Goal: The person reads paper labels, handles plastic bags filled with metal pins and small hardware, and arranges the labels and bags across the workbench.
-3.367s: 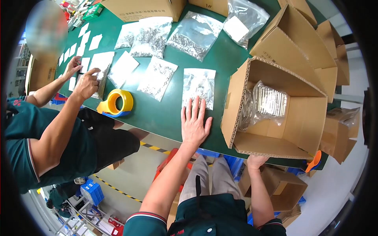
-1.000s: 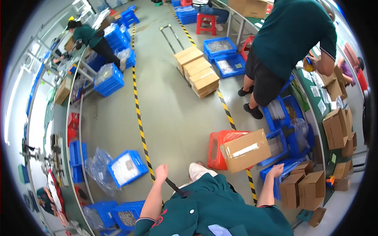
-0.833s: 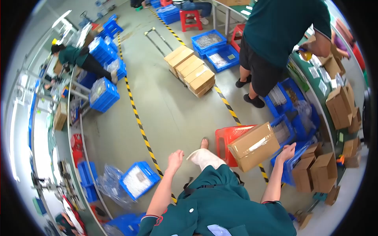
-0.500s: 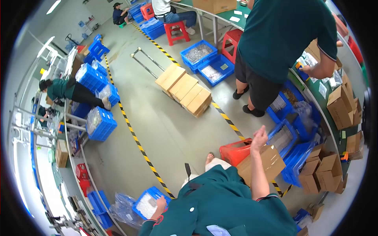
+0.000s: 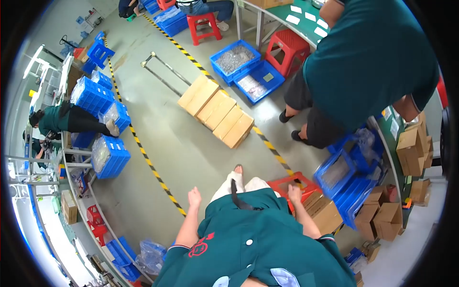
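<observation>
Left hand (image 5: 194, 197): raised, fingers curled, empty.
Right hand (image 5: 295, 194): fingers curled, forearm over taped carton (image 5: 326, 214).

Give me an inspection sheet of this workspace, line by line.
Surface: green table, white slips on it, partly hidden.
Things: carton beside the red stool, near the right hand.
Clutter: blue crates and a plastic bag on the floor.
Grip: nothing seen in the left hand or right.
Cables: nothing seen.
Surroundings: striped floor tape, loaded trolley, co-worker at right.
</observation>
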A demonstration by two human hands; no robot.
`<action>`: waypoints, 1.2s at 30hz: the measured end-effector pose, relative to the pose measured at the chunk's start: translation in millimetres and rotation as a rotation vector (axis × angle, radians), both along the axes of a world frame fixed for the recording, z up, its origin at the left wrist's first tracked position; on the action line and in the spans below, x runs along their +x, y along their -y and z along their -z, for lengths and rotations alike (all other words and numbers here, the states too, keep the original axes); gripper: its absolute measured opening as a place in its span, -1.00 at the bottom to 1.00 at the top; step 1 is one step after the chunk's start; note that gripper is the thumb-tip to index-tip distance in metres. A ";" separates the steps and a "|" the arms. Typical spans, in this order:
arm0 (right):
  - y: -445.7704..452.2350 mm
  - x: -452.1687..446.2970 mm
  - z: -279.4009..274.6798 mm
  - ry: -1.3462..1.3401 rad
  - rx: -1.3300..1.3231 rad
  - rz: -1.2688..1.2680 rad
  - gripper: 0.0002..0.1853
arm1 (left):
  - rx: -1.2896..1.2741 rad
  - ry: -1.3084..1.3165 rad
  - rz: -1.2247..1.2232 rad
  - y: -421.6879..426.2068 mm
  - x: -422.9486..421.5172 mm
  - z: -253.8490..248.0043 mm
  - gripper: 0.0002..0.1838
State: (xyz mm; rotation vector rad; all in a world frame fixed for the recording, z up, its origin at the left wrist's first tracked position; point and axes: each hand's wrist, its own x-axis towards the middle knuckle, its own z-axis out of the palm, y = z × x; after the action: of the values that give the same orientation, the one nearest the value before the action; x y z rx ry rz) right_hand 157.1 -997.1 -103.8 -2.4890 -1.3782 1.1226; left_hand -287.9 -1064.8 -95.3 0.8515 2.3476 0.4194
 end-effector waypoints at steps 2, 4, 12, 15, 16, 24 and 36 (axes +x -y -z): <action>-0.5 3.5 -16.7 0.109 -0.058 0.042 -0.53 | 0.011 -0.028 0.023 -59.8 -8.0 -8.2 -0.56; 0.4 10.3 -21.3 0.164 -0.057 0.084 -0.52 | 0.002 -0.020 0.040 -109.3 -10.6 -19.1 -0.57; -14.7 36.5 -4.4 0.166 0.066 0.439 -0.72 | -0.060 -0.050 0.168 -211.0 10.4 -25.9 -0.79; -28.5 77.7 31.2 0.084 0.066 0.361 -0.81 | -0.073 0.013 0.070 -201.8 22.2 -7.6 -0.82; -29.2 80.3 35.5 -0.038 -0.008 0.290 -0.76 | -0.080 0.007 0.071 -202.3 23.8 -2.9 -0.82; -105.7 86.6 41.7 -0.136 -0.100 0.132 -0.77 | -0.143 0.085 -0.034 -201.9 36.2 10.7 -0.76; -377.2 -79.0 -152.7 -0.511 0.189 -0.274 -0.64 | -0.073 0.050 0.073 -395.4 16.9 37.4 -0.83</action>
State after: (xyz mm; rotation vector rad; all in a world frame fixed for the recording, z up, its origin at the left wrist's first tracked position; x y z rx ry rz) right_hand 78.1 -619.9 48.9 -1.7495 -1.5911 1.4643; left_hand -271.0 -669.4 -132.7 0.8787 2.2643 0.3193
